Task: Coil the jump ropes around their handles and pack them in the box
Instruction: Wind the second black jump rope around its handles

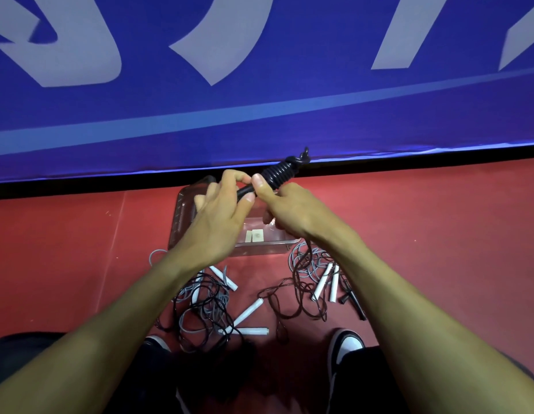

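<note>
A black jump rope (282,171) is partly coiled around its black handles, held up above a clear plastic box (182,222) on the red floor. My left hand (220,210) grips the bare lower end of the handles. My right hand (289,209) holds them just below the coils, thumb on top, and the loose black rope trails from it down to the floor. Several other ropes lie tangled below: grey ropes with white handles (247,313) and a further pair of white handles (327,282), plus black handles (353,300) at the right.
A blue banner (259,85) with large pale letters stands right behind the box, with a black strip along its base. My shoes (346,345) are at the bottom, close to the rope tangle. Red floor stretches to both sides.
</note>
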Motion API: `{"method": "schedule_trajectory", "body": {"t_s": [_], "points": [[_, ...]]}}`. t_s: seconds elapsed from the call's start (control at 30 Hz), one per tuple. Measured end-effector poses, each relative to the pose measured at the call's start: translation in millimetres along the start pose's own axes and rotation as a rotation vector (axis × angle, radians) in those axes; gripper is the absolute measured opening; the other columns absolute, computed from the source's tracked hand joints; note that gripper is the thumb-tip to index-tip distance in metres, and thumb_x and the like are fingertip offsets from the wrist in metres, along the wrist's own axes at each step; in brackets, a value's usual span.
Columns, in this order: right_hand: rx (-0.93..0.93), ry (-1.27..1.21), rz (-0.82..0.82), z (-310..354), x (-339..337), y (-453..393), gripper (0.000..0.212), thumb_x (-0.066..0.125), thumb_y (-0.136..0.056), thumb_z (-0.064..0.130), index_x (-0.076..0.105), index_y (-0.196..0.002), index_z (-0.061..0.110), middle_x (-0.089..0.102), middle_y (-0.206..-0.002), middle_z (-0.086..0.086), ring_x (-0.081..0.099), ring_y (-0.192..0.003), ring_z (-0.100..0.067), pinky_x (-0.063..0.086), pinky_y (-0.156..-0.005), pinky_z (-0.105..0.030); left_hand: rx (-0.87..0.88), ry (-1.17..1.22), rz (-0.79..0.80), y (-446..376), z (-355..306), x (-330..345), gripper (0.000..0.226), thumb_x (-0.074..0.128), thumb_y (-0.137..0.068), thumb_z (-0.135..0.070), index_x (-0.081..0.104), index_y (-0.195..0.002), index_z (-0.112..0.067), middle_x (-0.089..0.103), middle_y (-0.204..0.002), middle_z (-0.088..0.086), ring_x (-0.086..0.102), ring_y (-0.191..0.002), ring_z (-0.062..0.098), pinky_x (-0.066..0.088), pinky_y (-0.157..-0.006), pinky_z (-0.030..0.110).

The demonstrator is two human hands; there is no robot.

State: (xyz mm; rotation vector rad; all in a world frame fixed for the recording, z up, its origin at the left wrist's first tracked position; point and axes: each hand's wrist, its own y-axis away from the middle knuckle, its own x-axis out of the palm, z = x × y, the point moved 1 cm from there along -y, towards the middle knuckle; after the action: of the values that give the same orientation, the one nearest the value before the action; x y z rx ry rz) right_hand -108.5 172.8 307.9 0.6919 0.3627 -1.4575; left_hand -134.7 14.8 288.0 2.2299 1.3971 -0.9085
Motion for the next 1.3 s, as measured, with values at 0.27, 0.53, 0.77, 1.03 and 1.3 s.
{"method": "schedule_trajectory", "body": {"t_s": [0.27,0.53,0.77,1.03,1.3], "points": [[-0.006,-0.341,0.034,-1,1,-4,0.049,0.041,-0.107,0.039,0.054,-0.065,0.016,0.044,-0.048,0.009,0.034,-0.039,-0.006,0.030,-0.049,-0.026,-0.033,0.269,0.101,-9,-3,-21,0.021,0.068,-0.086,-0.034,0.061,-0.101,-0.020,0.072,-0.084,-0.001,0.067,-0.077,0.012,0.053,-0.078,0.038],[0.001,-0.234,0.035,7,2,3,0.064,0.034,-0.101,0.062,0.061,-0.063,0.017,0.051,-0.041,0.010,0.045,-0.039,-0.006,0.038,-0.053,-0.026,0.025,0.143,0.032,-5,-6,-19,0.021,0.065,-0.094,-0.005,0.045,-0.090,-0.011,0.066,-0.067,0.002,0.066,-0.060,0.018,0.050,-0.059,0.036],[-0.036,-0.406,-0.029,9,2,1,0.057,0.044,-0.100,0.058,0.043,-0.056,0.023,0.035,-0.050,0.008,0.028,-0.046,-0.011,0.025,-0.052,-0.030,0.044,0.217,0.011,-3,-14,-10,0.022,0.051,-0.101,-0.036,0.046,-0.097,-0.016,0.056,-0.072,-0.006,0.049,-0.062,0.008,0.040,-0.061,0.025],[-0.048,-0.296,-0.010,6,0,0,0.068,0.034,-0.102,0.060,0.064,-0.062,0.014,0.053,-0.045,0.007,0.045,-0.044,-0.010,0.038,-0.057,-0.028,-0.033,0.549,0.071,-13,-2,-13,0.045,0.044,-0.098,-0.039,0.064,-0.099,0.002,0.060,-0.075,-0.001,0.050,-0.066,0.011,0.042,-0.065,0.029],[-0.094,-0.258,-0.044,2,7,-3,0.054,0.040,-0.103,0.053,0.051,-0.062,0.019,0.044,-0.043,0.012,0.037,-0.040,-0.003,0.030,-0.054,-0.029,0.019,0.183,-0.115,-9,-3,-20,0.024,0.076,-0.083,-0.036,0.063,-0.098,-0.023,0.071,-0.085,0.000,0.069,-0.080,0.022,0.055,-0.081,0.049]]}}
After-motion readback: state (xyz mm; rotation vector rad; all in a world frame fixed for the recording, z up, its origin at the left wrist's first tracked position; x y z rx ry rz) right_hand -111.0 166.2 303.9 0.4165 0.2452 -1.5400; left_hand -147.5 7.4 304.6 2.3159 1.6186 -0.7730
